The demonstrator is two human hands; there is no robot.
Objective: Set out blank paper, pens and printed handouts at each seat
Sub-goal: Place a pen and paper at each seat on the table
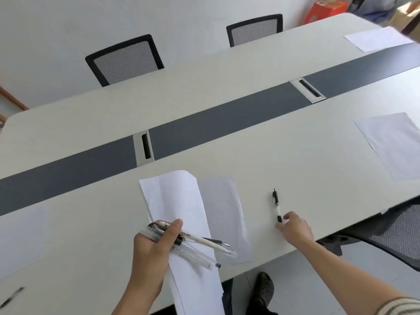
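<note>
My left hand [154,248] grips a bundle of pens [200,244] together with a curled stack of white paper [181,214] above the table's near edge. A flat blank sheet [227,214] lies on the table under and right of that stack. To its right a clear black-tipped pen [277,205] lies on the table, and the fingertips of my right hand [293,228] pinch its near end.
The long pale table [295,144] has a dark centre strip [216,123] with two cable ports. More sheets lie at the right [395,142], far right [377,38] and left [20,239]. A pen [12,296] lies bottom left. Mesh chairs stand opposite [125,60] and at my right [400,230].
</note>
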